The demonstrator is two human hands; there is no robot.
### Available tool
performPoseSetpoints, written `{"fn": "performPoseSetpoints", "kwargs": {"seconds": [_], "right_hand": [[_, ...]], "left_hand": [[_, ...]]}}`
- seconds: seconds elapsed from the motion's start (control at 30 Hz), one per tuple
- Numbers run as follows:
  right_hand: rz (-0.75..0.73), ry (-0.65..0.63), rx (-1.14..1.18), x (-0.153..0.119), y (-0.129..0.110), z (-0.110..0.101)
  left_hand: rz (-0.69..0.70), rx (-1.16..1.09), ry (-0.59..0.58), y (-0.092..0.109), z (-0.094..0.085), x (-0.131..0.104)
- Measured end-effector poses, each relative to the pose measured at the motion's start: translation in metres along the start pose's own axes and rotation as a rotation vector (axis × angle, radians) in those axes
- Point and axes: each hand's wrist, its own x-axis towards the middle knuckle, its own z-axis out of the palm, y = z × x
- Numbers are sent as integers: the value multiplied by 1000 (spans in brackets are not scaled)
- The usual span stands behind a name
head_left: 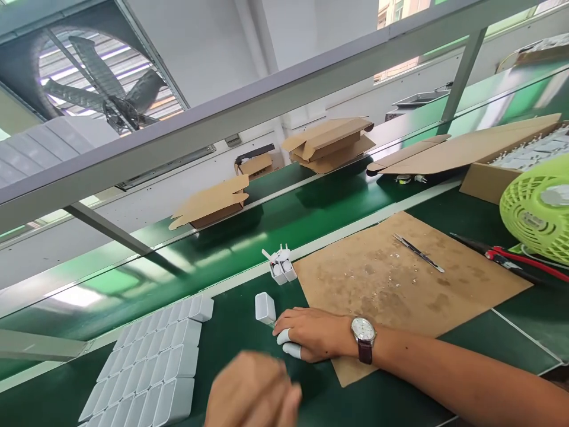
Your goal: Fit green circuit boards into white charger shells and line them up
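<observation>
A small white box (pixel 265 308) is sitting on the green table (pixel 231 317), just beyond the right hand (pixel 315 335). That hand's fingers are bending beside it – whether gripping or touching anything, I cannot tell. The blurred left hand (pixel 253 391) is looking curled – its grip is hiding. A nudge could tip the box; swinging left could disturb the white rows (pixel 146 367). Bare tabletop is separating them; a brown sheet (pixel 373 290) is edging the right side.

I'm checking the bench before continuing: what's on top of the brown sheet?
On the brown sheet lie tweezers and pale specks, among darker stains. The right forearm and watch cross its near end, hiding whatever is beneath.
</observation>
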Motion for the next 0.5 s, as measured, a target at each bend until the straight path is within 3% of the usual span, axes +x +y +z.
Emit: {"fn": "performPoseSetpoints", "kwargs": {"seconds": [0.07,0.17,0.3,0.5], "right_hand": [[-3,-11,-33,1,-1,-2],[21,-45,-86,2,-3,-6],[25,-68,-98,0,-4,-7],[2,-63,-55,-1,-4,-10]], "left_hand": [[77,30,-1,-22,9,30],[-40,54,-63,-57,27,53],[-278,-139,-145,-86,51,44],[-413,-213,-149,-90,64,31]]}}
